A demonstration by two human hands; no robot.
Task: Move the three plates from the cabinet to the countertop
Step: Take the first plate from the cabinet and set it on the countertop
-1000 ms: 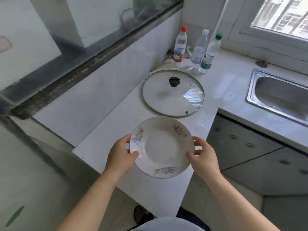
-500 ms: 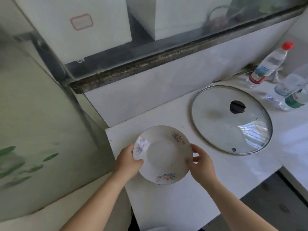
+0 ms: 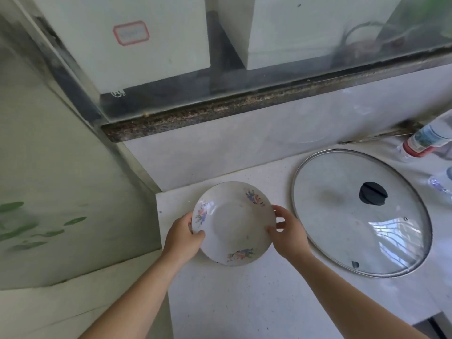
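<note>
White speckled stone tabletop [image 3: 256, 302], pale wall behind, dark grainy sill under a glass pane. One plate [image 3: 233, 222]: round, white, glossy ceramic, three floral sprigs on the rim. Left hand [image 3: 182, 237] and right hand [image 3: 289, 232] grip opposite edges, fingers curled around the rim; plate sits low over the tabletop, contact unclear. Right of the fingers: one round glass lid [image 3: 362, 211], metal-rimmed, black knob. Beyond it, one plastic bottle [image 3: 426, 140], partly cropped.

Left hand [image 3: 182, 234] and right hand [image 3: 288, 232] gripping floral plate [image 3: 232, 222] over white countertop [image 3: 269, 297], glass lid [image 3: 362, 214] beside
</note>
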